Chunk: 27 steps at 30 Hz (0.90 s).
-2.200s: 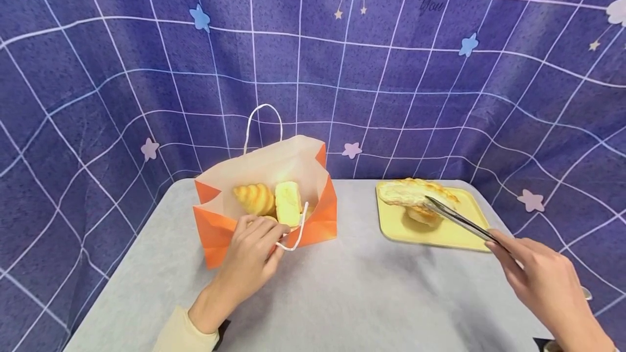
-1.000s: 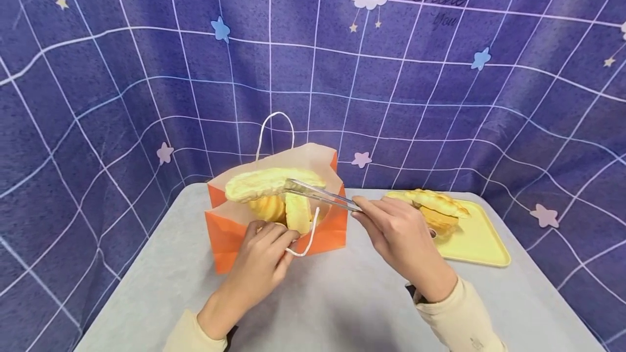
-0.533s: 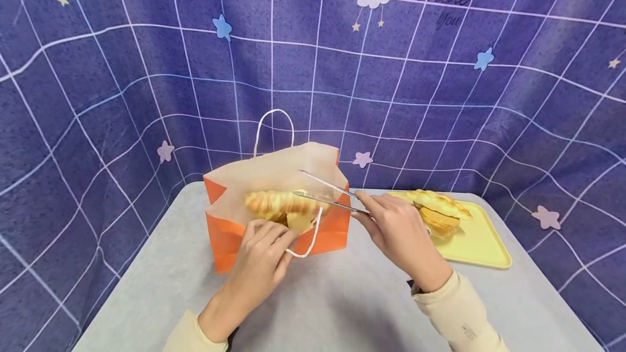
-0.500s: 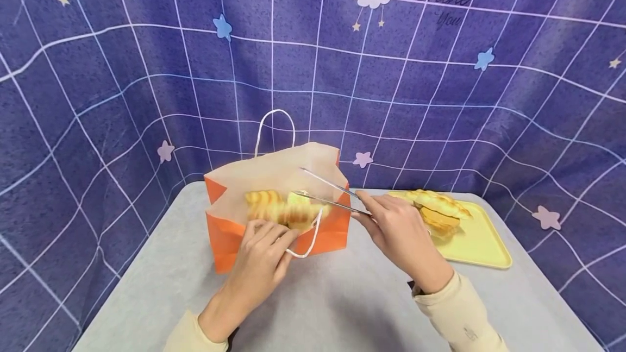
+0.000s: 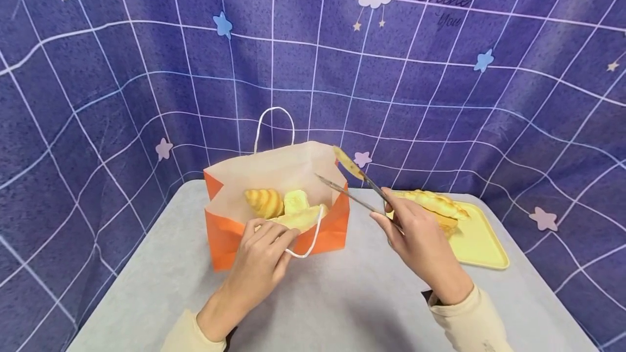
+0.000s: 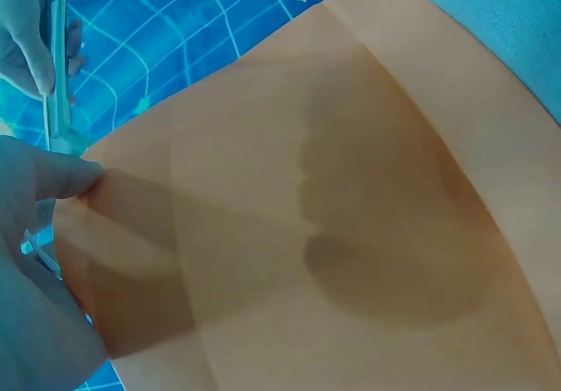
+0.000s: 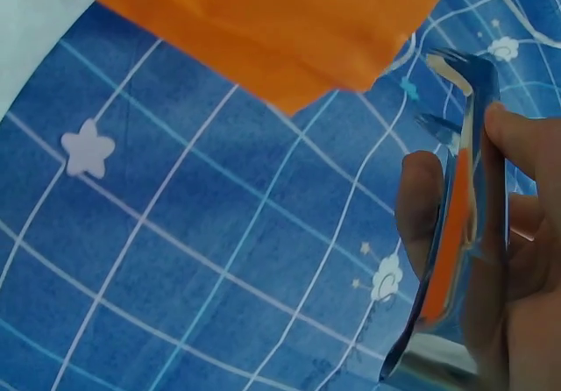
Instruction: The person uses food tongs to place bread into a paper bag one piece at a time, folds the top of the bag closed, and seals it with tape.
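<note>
My left hand (image 5: 264, 249) pinches the front rim of an orange paper bag (image 5: 222, 249) with white rope handles. The bag stands upright, its pale inside facing me. A croissant-like bread (image 5: 264, 202), a squarish yellow bread (image 5: 295, 201) and a long bread (image 5: 298, 218) lie in it, the long one partly hidden by my fingers. My right hand (image 5: 418, 232) holds metal tongs (image 5: 352, 194) right of the bag mouth, their arms spread with nothing between them. In the right wrist view the tongs (image 7: 465, 198) sit between thumb and fingers. In the left wrist view the bag wall (image 6: 245, 189) fills most of the frame.
At the right stands a yellow tray (image 5: 481, 238) bearing a long braided bread (image 5: 432, 200) on top of another bread (image 5: 447, 224), partly behind my right hand. A blue gridded curtain (image 5: 391, 96) hangs behind the grey table (image 5: 323, 303).
The tongs carried the long bread from the tray to the bag and let it go; it dropped in. The tongs now sit slightly right, spread wider. The left hand stayed on the rim.
</note>
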Each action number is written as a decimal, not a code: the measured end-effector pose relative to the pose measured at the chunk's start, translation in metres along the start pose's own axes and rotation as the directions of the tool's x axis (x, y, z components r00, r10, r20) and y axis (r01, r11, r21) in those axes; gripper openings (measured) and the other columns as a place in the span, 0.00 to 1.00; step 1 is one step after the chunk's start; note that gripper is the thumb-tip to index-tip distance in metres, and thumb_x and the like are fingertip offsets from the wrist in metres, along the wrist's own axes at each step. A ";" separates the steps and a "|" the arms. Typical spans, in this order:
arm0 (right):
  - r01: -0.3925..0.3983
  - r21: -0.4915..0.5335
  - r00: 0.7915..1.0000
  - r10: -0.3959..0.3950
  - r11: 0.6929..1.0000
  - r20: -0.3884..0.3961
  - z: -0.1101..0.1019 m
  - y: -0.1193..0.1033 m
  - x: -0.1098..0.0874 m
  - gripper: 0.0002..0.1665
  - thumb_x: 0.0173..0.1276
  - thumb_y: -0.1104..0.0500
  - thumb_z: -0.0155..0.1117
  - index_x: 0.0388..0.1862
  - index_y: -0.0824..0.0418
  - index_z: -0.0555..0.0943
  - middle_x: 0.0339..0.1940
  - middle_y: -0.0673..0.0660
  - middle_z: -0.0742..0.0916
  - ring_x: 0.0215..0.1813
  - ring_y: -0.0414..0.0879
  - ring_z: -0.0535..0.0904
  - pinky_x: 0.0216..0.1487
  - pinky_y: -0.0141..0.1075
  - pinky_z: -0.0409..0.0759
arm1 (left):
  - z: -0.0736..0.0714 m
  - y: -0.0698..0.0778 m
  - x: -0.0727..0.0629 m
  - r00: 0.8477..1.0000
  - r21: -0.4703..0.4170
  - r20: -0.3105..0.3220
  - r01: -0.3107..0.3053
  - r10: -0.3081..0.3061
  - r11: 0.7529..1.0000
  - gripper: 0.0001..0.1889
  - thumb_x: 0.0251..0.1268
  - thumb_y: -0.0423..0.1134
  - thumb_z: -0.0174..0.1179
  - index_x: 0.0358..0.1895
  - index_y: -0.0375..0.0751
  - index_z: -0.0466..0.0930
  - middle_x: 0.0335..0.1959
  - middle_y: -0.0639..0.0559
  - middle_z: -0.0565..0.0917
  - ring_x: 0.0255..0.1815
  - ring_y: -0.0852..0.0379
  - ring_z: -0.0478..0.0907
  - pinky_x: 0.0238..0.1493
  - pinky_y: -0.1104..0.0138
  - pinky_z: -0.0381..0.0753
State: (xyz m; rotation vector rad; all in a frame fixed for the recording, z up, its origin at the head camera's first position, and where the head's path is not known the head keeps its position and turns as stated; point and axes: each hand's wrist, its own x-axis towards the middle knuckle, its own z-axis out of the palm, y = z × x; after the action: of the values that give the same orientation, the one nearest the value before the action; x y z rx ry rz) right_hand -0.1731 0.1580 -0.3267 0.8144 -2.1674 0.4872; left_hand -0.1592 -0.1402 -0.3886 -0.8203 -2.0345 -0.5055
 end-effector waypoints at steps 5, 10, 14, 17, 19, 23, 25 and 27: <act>-0.030 -0.015 0.999 0.030 0.999 -0.035 -0.013 0.017 -0.006 0.24 0.65 0.56 0.70 0.58 0.61 0.79 0.28 0.47 0.78 0.26 0.38 0.69 0.27 0.33 0.70 | 0.001 0.001 -0.001 0.999 -0.015 0.026 0.019 -0.019 1.000 0.15 0.51 0.27 0.56 0.41 0.42 0.85 0.33 0.54 0.83 0.39 0.54 0.80 0.52 0.54 0.68; -0.089 -0.104 0.991 0.078 0.991 -0.105 -0.033 0.047 -0.018 0.25 0.57 0.60 0.75 0.54 0.60 0.80 0.24 0.47 0.78 0.24 0.39 0.69 0.25 0.33 0.67 | 0.002 0.000 -0.001 0.999 -0.032 0.032 0.023 -0.022 0.999 0.14 0.52 0.27 0.57 0.41 0.42 0.85 0.34 0.54 0.83 0.39 0.55 0.81 0.52 0.53 0.69; -0.170 -0.158 0.982 0.153 0.973 -0.114 -0.046 0.071 -0.036 0.22 0.59 0.61 0.74 0.52 0.62 0.81 0.24 0.49 0.80 0.22 0.40 0.69 0.25 0.34 0.66 | 0.002 -0.002 -0.001 0.999 -0.044 0.033 0.033 -0.032 0.999 0.14 0.52 0.27 0.57 0.41 0.42 0.85 0.34 0.55 0.83 0.39 0.55 0.81 0.52 0.54 0.68; -0.238 -0.182 0.969 0.222 0.954 -0.105 -0.051 0.086 -0.052 0.19 0.62 0.60 0.72 0.51 0.63 0.80 0.23 0.50 0.80 0.20 0.41 0.68 0.22 0.37 0.64 | 0.002 -0.002 -0.002 0.998 -0.041 0.046 0.039 -0.037 0.998 0.14 0.52 0.27 0.57 0.42 0.42 0.85 0.34 0.55 0.83 0.39 0.55 0.81 0.52 0.54 0.68; -0.269 -0.193 0.962 0.255 0.943 -0.095 -0.052 0.094 -0.063 0.19 0.64 0.59 0.70 0.51 0.64 0.79 0.22 0.51 0.79 0.20 0.42 0.67 0.22 0.39 0.63 | 0.002 -0.002 -0.002 0.998 -0.038 0.054 0.039 -0.037 0.999 0.14 0.52 0.27 0.58 0.42 0.42 0.85 0.34 0.55 0.83 0.39 0.55 0.80 0.52 0.54 0.68; -0.310 -0.209 0.951 0.304 0.927 -0.063 -0.052 0.109 -0.081 0.18 0.64 0.57 0.70 0.49 0.63 0.78 0.20 0.51 0.76 0.19 0.43 0.67 0.21 0.42 0.64 | 0.003 -0.001 -0.002 0.998 -0.038 0.048 0.035 -0.033 0.999 0.14 0.53 0.28 0.57 0.41 0.42 0.85 0.34 0.55 0.83 0.39 0.55 0.80 0.52 0.53 0.68; -0.322 -0.216 0.946 0.320 0.922 -0.047 -0.052 0.117 -0.088 0.18 0.62 0.56 0.72 0.46 0.63 0.77 0.19 0.51 0.76 0.20 0.44 0.68 0.20 0.45 0.65 | 0.003 0.000 -0.002 0.998 -0.041 0.045 0.034 -0.032 0.999 0.13 0.54 0.28 0.57 0.41 0.42 0.85 0.34 0.55 0.83 0.39 0.55 0.80 0.52 0.53 0.68; -0.332 -0.226 0.942 0.334 0.916 -0.033 -0.053 0.126 -0.094 0.17 0.61 0.55 0.73 0.41 0.62 0.76 0.18 0.51 0.76 0.20 0.46 0.70 0.20 0.48 0.66 | 0.004 0.000 -0.001 0.999 -0.042 0.043 0.032 -0.030 0.999 0.13 0.54 0.28 0.56 0.41 0.42 0.85 0.33 0.55 0.83 0.38 0.55 0.80 0.52 0.53 0.68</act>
State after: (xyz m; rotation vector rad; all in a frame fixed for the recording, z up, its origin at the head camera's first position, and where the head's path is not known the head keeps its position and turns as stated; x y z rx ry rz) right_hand -0.1842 0.3165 -0.3751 0.3194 -2.3258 0.3908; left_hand -0.1607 -0.1382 -0.3914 -0.8328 -2.0838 -0.5554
